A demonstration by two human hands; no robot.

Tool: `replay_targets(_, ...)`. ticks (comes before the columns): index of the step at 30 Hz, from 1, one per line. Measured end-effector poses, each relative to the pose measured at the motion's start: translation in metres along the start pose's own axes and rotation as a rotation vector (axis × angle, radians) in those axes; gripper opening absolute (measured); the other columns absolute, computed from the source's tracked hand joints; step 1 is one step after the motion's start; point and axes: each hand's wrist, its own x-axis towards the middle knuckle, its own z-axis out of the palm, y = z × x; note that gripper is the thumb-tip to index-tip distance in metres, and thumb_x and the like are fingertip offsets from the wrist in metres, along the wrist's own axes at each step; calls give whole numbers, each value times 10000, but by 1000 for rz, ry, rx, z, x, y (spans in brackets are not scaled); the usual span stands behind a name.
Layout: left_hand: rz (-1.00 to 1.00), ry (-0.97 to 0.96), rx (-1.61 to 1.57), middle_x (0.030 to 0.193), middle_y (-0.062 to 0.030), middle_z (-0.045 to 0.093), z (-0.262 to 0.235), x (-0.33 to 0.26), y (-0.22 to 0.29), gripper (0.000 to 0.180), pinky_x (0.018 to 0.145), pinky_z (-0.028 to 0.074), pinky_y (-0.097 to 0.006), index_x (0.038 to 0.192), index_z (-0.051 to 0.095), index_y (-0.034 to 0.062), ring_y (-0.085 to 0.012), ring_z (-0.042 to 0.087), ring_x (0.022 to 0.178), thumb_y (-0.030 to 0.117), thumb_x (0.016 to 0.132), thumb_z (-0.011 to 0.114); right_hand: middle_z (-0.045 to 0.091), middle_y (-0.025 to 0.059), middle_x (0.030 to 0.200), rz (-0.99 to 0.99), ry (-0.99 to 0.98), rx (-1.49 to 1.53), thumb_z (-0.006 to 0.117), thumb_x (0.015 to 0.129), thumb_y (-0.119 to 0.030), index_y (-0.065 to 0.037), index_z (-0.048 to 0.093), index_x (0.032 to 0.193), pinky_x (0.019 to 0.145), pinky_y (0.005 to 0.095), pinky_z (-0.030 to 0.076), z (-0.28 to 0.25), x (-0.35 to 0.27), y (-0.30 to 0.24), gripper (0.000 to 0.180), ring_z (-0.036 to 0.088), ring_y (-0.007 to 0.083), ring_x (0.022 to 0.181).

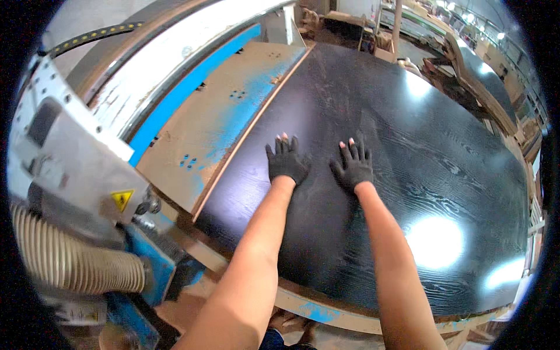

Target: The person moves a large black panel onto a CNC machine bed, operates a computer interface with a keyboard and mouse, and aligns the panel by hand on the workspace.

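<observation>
A large black wood-grain panel point(326, 227) lies flat before me, glossy with bright light reflections. My left hand point(287, 162), in a dark glove with some fingertips bare, rests flat on the panel with its fingers spread. To its right, my right hand point(353, 164) wears a matching glove and presses on the same surface, fingers pointing away from me. Neither hand grips anything. Along the panel's left side runs a pale raw edge, bordering a brown machine bed point(216, 111) streaked with blue paint.
A white machine beam point(175, 52) with a blue strip spans the left. Nearer stands a grey machine housing point(76, 157) with a yellow warning sign and a ribbed hose point(76, 251). Stacked boards point(478, 87) stand at the far right. A paint-marked table edge point(315, 309) borders my side.
</observation>
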Motion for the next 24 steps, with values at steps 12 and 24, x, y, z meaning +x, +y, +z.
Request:
replay_targets(12,39,-7,-56,1634,-144,166,4,-193,67,671,1178,79,-601,1563,228,143,-314,172,1504,501,999,289,299,153,1578,-145,6,91,469,949,-439,-186,389,1493,1177,562,145,-26,-212,-34,605,239,384,1461)
replay_targets(24,124,-11,-86,1645,-113,133,2,-294,96,741,1179,67,-598,1566,222,173,-301,153,1509,556,955,392,422,168,1498,-109,148,131,542,935,-388,-174,481,1431,1159,557,196,-57,-349,-21,543,329,381,1416)
